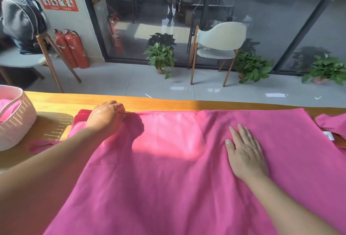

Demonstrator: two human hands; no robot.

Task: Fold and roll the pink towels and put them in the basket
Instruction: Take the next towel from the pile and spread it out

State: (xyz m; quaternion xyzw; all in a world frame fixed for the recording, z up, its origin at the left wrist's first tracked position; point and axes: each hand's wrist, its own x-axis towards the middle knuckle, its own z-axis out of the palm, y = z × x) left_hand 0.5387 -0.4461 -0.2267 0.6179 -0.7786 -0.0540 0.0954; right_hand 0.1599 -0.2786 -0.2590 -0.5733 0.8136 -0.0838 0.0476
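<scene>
Firstly, left hand (106, 117): knuckles up, fingers curled, pinching the far left corner of the pink towel (168, 169) near the counter's far edge. Fabric bunches under the grip; a small fold of towel lies just left of the hand.

Right hand (245, 152): palm down, fingers straight and slightly spread, pressing flat on the towel's right half. Holds nothing.

Towel: spread wide over the wooden counter (74, 102), far edge running almost along the counter's far edge, near part falling toward the viewer. A patch of sunlight crosses its middle between the two hands.

Left of the towel: white perforated basket (16, 122) on the counter, apart from the towel, with pink cloth inside. Its holes throw a dotted shadow on the wood.

Far right: a second pink towel (331, 122), crumpled, with a white tag at its near edge.

Beyond the counter: tiled floor, pale chair (219, 45), potted plants (161, 57) along a glass wall, two red fire extinguishers (73, 47), and a grey backpack (20, 23) on another chair at left.
</scene>
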